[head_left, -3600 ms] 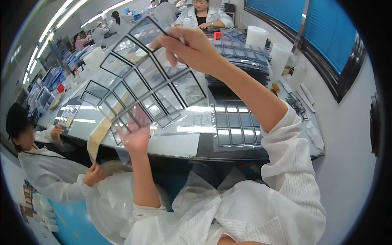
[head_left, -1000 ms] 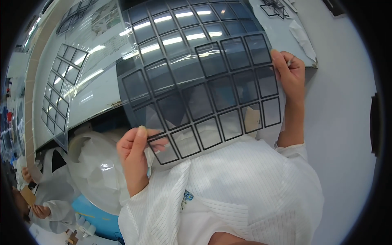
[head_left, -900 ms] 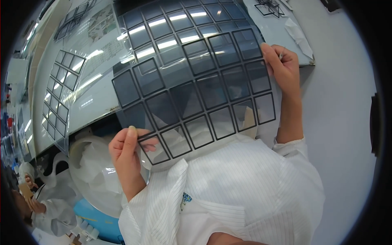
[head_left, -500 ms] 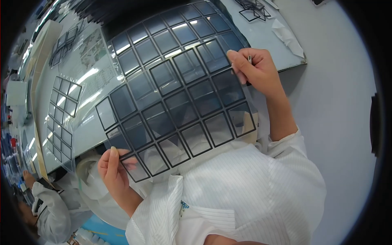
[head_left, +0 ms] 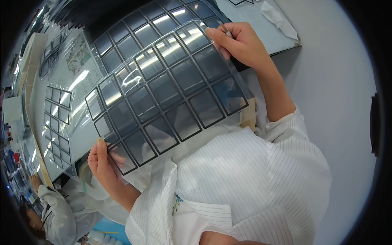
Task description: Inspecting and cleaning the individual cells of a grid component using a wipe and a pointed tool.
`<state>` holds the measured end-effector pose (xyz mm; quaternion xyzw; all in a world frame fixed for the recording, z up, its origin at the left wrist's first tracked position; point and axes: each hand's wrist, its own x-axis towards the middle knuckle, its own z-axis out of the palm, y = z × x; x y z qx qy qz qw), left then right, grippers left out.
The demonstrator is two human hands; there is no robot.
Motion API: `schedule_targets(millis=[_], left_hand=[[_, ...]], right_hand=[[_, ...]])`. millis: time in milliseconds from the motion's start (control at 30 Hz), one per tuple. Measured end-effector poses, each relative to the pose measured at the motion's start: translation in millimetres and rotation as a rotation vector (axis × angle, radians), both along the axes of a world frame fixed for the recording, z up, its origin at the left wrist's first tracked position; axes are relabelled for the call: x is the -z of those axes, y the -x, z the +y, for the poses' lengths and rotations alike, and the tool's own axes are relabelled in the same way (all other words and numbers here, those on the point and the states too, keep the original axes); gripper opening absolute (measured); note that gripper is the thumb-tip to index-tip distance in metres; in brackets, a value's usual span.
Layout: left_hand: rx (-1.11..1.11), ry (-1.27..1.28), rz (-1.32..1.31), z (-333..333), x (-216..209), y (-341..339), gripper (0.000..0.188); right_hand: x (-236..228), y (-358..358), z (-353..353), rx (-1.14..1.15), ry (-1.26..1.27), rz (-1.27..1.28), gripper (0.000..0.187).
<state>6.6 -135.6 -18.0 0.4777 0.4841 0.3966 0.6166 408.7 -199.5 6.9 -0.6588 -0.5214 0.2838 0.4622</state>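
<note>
Between my two hands hangs a clear plastic sheet with rows of black rectangular frames (head_left: pixel 163 87), tilted and see-through. My left hand (head_left: pixel 104 163) is closed on its lower left corner, thumb on top and fingers seen through the film. At the upper right corner, my right hand (head_left: pixel 239 43) pinches the edge between thumb and fingers. A small pointed metal tool (head_left: pixel 223 27) also sticks out of the right hand; its kind cannot be made out. Beyond the held sheet, a similar framed sheet (head_left: pixel 130 47) lies on the table, partly covered from view.
The glass-topped table (head_left: pixel 81 139) carries narrower framed strips (head_left: pixel 57 108) on the left. Loose black frames (head_left: pixel 51 53) lie farther back. A crumpled white strip (head_left: pixel 279 20) rests near the right table corner. A co-worker's sleeve (head_left: pixel 61 216) shows at lower left.
Both hands have moved left and upward in the picture, carrying the framed sheet with them. Glare now crosses its upper rows. The view has shifted slightly.
</note>
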Motion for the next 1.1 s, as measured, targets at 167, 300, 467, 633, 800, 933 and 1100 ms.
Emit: schedule_targets(millis=[167,300,467,633,800,933,1100], left_hand=[[-0.015,-0.008,-0.016,-1.1,0.1,-1.1,0.025],[-0.031,0.000,-0.013,-2.2,-0.4,-5.7,0.024],[-0.056,-0.003,-0.016,-3.7,-1.1,-8.3,0.024],[-0.032,0.015,-0.040,-6.4,-4.1,-12.3,0.025],[-0.028,0.029,-0.001,-11.6,-7.3,-19.8,0.029],[0.052,0.022,-0.036,-9.0,-9.0,-25.5,0.038],[0.026,-0.024,0.056,-9.4,-16.1,-34.6,0.052]], right_hand=[[1.4,-1.9,-2.3,0.034,0.004,0.001,0.041],[6.4,-6.5,-0.8,0.039,-0.011,-0.014,0.041],[5.9,-6.5,1.9,0.039,-0.028,-0.011,0.040],[3.1,-5.1,1.0,0.064,-0.022,-0.019,0.040],[4.7,-10.6,3.7,0.104,0.020,-0.048,0.041],[8.1,-17.4,0.1,0.139,0.042,-0.029,0.041],[8.8,-21.8,1.2,0.157,0.067,0.019,0.039]])
